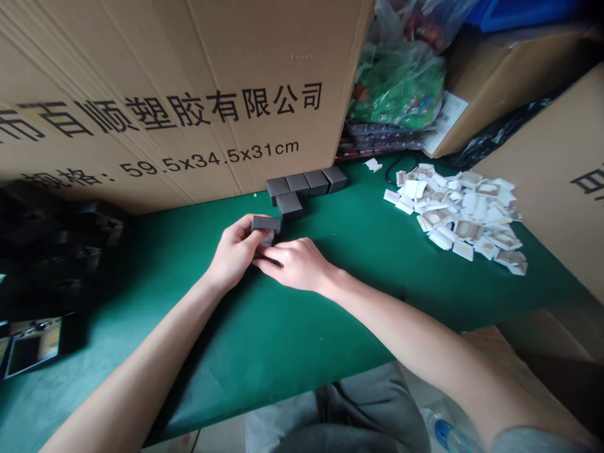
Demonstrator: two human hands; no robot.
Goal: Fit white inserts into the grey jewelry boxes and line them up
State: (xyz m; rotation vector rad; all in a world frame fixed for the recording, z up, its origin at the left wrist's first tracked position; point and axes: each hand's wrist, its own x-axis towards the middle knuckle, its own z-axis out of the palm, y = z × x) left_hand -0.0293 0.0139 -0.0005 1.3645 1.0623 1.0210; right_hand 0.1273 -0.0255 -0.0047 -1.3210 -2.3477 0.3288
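Note:
Over the green table, my left hand (234,253) grips a small dark grey box (266,223) with its thumb on the near side. The box looks tilted, with a lighter grey face below its dark top edge. My right hand (302,263) has its thumb and fingers closed at the box's lower side; the fingertips are partly hidden, but they seem to pinch it. Just beyond the hands, several similar grey boxes (309,184) stand in a row against the carton, and one more box (289,205) sits in front of them.
A big printed carton (189,56) walls off the back. Scattered white card pieces (465,204) lie in a heap on the right of the green table (358,302). Stacked dark boxes (51,251) fill the left side. Plastic bags (401,82) stand at the back right.

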